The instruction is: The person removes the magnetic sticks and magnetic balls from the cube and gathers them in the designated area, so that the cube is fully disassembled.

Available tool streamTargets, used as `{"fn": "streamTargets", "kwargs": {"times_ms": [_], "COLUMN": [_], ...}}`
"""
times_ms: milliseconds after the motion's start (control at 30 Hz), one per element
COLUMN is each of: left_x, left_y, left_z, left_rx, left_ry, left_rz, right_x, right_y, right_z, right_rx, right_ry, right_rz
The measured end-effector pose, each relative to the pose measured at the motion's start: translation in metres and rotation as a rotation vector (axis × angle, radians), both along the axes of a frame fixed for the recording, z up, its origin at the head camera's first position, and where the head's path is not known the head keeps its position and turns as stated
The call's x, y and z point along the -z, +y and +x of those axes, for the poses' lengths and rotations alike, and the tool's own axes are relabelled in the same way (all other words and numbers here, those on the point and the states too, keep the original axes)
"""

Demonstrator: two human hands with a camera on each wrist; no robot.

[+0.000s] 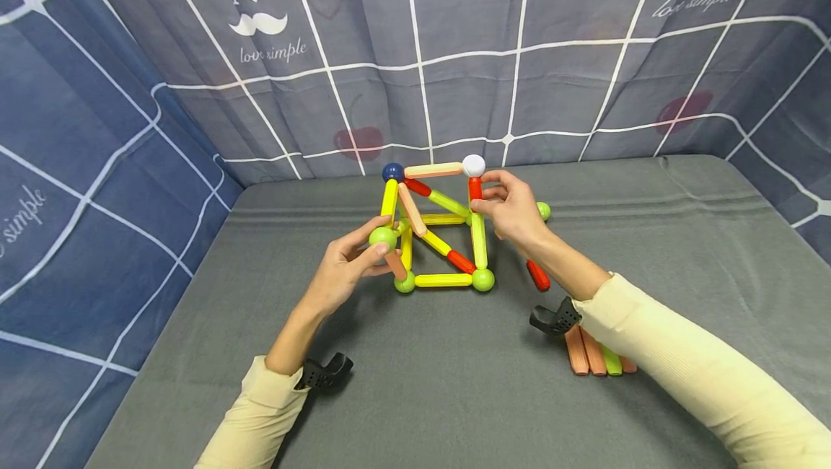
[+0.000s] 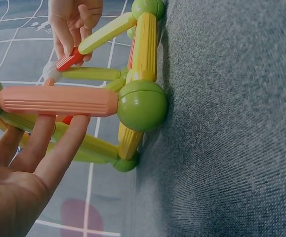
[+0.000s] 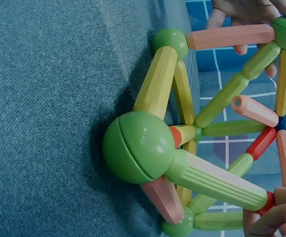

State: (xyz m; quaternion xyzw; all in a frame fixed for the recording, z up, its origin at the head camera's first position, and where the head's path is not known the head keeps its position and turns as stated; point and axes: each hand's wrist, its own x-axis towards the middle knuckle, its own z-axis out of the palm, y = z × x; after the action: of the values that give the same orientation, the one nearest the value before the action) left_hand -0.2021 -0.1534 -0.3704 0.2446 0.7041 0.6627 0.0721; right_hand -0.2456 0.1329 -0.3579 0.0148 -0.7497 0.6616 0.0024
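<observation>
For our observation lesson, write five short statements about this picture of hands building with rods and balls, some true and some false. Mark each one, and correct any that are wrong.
1. The right hand grips a red rod below the white ball. True.
2. The left hand holds nothing. False: the left hand holds a green ball.
3. A peach rod runs between the dark blue ball and the white ball. True.
4. The dark blue ball rests on the cloth. False: it is raised above the gray cloth.
5. The rods by the right sleeve are all blue. False: the rods showing there are peach and green.
</observation>
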Motion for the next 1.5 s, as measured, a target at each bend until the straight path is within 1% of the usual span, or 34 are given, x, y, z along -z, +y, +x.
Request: {"fn": "streamTargets", "kwargs": {"times_ms": [200, 300, 467, 733, 833, 1067, 1267, 1367, 1500], "left_x": [0.0, 0.0, 0.001, 0.001, 0.001, 0.001, 0.001, 0.001, 0.001], "left_y": [0.001, 0.001, 0.001, 0.002, 0.002, 0.001, 0.0, 0.0, 0.0], "left_z": [0.0, -0.001, -0.001, -0.001, -0.001, -0.001, -0.001, -0.001, -0.001], "left_rx": [0.001, 0.001, 0.012, 0.021, 0.024, 0.031, 0.034, 0.03, 0.023], "left_ry": [-0.001, 0.0, -0.008, -0.018, -0.023, -0.028, -0.025, -0.029, -0.032], "left_rz": [-0.005, -0.002, 0.03, 0.049, 0.054, 0.07, 0.08, 0.076, 0.064], "right_x": [-0.001, -0.001, -0.001, -0.001, -0.002, -0.003, -0.004, -0.003, -0.005], "right_y": [0.004, 0.008, 0.012, 0.013, 0.014, 0.015, 0.016, 0.02, 0.03], "right_z": [0.003, 0.004, 0.005, 0.005, 0.005, 0.004, 0.003, 0.003, 0.009], "right_rx": [0.002, 0.009, 0.02, 0.065, 0.072, 0.054, 0.059, 0.044, 0.029], "right_ry": [0.031, 0.042, 0.061, 0.078, 0.083, 0.107, 0.143, 0.119, 0.073], "right_rz": [0.014, 0.047, 0.105, 0.106, 0.123, 0.202, 0.285, 0.27, 0.223]}}
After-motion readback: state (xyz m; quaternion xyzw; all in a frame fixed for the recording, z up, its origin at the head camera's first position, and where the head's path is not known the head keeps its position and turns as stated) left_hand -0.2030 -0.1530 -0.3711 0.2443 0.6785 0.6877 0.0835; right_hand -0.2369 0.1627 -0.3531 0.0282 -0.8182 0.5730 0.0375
